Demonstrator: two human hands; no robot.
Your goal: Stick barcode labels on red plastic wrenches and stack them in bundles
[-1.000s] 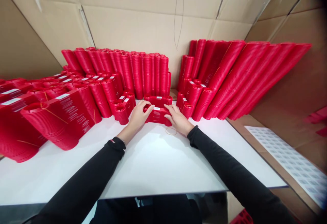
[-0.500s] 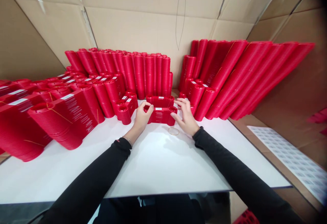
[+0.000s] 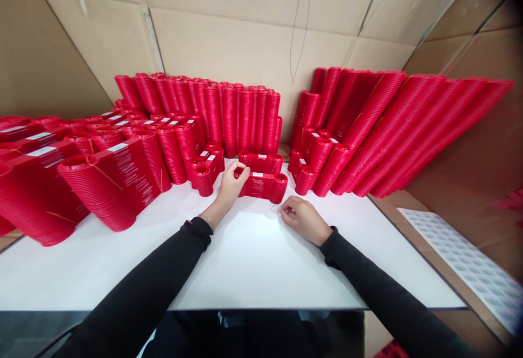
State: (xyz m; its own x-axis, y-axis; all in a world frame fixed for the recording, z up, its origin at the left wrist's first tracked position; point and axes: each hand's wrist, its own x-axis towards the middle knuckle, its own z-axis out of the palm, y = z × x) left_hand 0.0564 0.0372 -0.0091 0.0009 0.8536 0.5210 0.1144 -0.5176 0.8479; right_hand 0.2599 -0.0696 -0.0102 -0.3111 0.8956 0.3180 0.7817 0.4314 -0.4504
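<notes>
A short stack of red plastic pieces with a white label lies on the white table, just in front of me. My left hand grips the stack's left end, thumb and fingers around its round socket. My right hand rests on the table in front of the stack's right end, its fingertips pinching a thin rubber band that lies there. Both arms wear black sleeves.
Tall nested stacks of the same red pieces ring the table: bundled ones lying at the left, upright ones at the back, long leaning ones at the right. Cardboard walls stand behind. A sheet of labels lies at the right.
My right hand left the stack's right end and came down toward me onto the rubber band on the table. My left hand kept its grip on the stack.
</notes>
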